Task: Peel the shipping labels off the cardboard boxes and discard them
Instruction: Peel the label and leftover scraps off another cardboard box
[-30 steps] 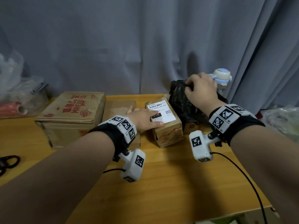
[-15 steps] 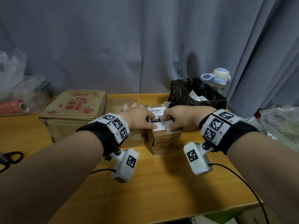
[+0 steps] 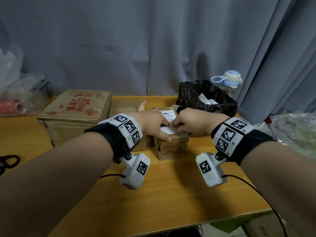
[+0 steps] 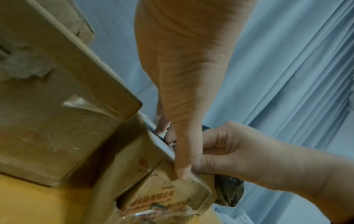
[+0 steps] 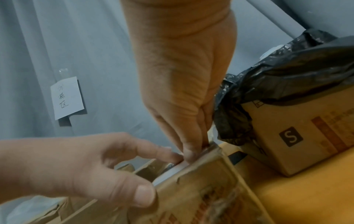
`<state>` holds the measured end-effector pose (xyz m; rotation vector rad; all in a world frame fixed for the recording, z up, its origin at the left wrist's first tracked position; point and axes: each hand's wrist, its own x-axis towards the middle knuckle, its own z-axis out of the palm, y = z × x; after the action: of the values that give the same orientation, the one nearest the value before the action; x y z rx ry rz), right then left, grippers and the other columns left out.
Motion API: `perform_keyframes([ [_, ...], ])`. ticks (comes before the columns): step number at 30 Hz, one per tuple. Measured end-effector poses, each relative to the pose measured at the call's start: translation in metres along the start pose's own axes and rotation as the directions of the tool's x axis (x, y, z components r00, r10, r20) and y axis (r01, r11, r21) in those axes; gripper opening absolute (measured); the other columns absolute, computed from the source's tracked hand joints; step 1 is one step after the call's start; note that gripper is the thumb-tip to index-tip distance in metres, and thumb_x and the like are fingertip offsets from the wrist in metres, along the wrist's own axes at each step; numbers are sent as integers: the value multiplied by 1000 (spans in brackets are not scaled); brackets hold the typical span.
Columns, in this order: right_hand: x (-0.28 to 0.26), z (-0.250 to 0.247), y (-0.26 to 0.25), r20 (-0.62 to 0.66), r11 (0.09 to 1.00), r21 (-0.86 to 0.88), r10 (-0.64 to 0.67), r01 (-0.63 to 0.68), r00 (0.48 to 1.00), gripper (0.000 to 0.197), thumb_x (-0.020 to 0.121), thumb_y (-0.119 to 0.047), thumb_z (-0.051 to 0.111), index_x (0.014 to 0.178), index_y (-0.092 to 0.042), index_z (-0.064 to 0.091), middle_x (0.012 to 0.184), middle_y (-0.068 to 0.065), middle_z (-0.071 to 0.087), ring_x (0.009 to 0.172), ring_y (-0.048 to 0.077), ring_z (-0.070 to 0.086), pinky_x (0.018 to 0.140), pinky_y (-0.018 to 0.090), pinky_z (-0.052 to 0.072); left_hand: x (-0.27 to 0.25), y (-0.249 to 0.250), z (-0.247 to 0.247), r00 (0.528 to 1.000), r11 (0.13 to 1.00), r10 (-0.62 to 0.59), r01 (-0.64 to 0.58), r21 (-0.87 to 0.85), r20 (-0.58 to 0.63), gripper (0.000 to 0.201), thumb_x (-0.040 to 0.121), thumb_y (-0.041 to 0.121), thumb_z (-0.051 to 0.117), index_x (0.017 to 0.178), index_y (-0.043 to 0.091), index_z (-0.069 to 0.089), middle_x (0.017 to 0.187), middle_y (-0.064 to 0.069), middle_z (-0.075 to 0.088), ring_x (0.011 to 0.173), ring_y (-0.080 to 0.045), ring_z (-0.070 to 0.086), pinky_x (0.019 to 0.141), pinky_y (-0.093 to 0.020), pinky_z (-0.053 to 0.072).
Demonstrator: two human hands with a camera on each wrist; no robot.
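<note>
The left hand (image 3: 152,123) is pressing down on the small cardboard box (image 3: 171,146) near the tabletop's (image 3: 171,194) far edge. The right hand (image 3: 189,122) is pinching at the shipping label (image 3: 168,124) on its top. The label is likely to tear if pulled too sharply.

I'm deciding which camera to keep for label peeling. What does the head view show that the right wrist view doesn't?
Only the head view: the label's barcode, the large printed carton, the scissors and the bottle.
Only the right wrist view: a handwritten note on the curtain and the S-marked box under the black bag.
Both: the left hand and right hand working the white label on the small box.
</note>
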<state>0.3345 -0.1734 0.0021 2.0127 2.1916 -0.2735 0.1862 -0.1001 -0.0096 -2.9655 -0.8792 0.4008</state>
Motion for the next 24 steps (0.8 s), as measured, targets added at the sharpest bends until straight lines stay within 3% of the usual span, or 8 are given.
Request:
perform_keyframes([
  [3,0,3,-2,-108,999,-30,-46,43,993,25,90,-11,52,106,-13,71,100,1,70,96,19,59,81,18,36,-2,-4,-1,1000,1000,-16,16,1,1,68,80,68,47,139,36,40,128,7,59,132,-17,40,111,-60,-14],
  [7,0,3,-7,-143,995,17,-92,95,985,22,90,-16,58,106,-10,72,108,0,71,98,15,60,75,8,26,-11,-19,0,1000,998,-15,16,-59,15,65,83,59,52,142,36,36,139,10,50,134,-13,38,114,-55,-13],
  [11,5,0,-10,-99,994,18,-101,104,990,24,87,-26,64,104,-12,72,109,-1,71,102,14,61,90,23,42,-15,-27,4,1000,995,4,-3,-101,11,65,83,53,54,143,36,34,145,13,44,136,-12,36,115,-54,-12],
  [14,7,0,-12,-78,993,-31,-113,111,991,25,88,-25,63,106,-11,72,112,0,71,108,18,60,99,34,43,-12,-28,7,1000,993,13,-12,-115,8,66,82,53,54,142,34,35,143,12,46,134,-12,38,115,-54,-11],
  [24,2,7,-10,-139,981,-105,-176,162,975,24,92,-21,54,104,-10,72,114,1,71,112,20,59,99,30,37,-10,-28,10,1000,987,15,-15,-159,1,65,83,61,51,141,33,39,142,13,47,134,-13,38,115,-57,-6],
])
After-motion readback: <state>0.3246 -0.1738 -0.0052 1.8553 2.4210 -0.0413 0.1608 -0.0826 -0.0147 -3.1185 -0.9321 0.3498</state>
